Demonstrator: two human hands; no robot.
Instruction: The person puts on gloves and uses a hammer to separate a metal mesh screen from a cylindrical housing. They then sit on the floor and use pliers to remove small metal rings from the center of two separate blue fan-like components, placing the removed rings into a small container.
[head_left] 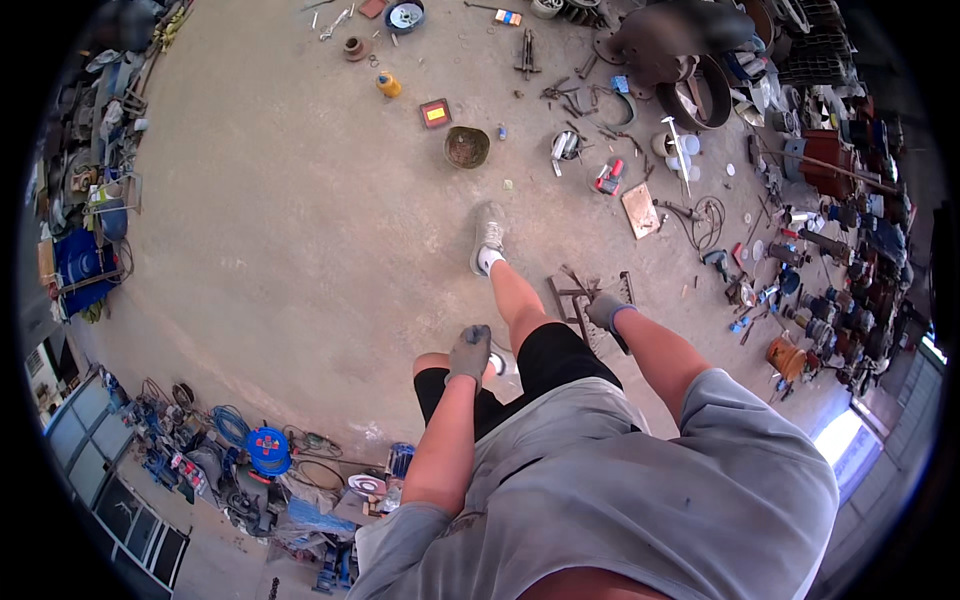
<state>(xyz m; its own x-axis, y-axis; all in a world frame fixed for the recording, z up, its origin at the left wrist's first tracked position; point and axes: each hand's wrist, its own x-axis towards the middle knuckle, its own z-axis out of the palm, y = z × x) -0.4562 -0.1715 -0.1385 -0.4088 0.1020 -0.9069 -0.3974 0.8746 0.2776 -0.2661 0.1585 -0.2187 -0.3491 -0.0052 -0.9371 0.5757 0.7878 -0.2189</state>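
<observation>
My left hand (468,352), in a grey work glove, hangs in front of my left thigh. Its fingers are curled in, and nothing shows sticking out of them. My right hand (604,309), gloved too, is closed at a dark, rusty metal frame (572,303) beside my right leg. Bars of the frame show on both sides of the glove, one with a toothed edge. The part inside my fingers is hidden. One foot in a grey shoe (488,232) is stretched forward on the concrete floor.
Ahead stand a bowl (466,148) of brownish bits, a red-rimmed tray (436,113) and a yellow bottle (388,85). To the right lie a board (640,210), a red-and-grey tool (609,177) and a cable (708,222). A blue cable reel (268,452) sits among clutter behind left.
</observation>
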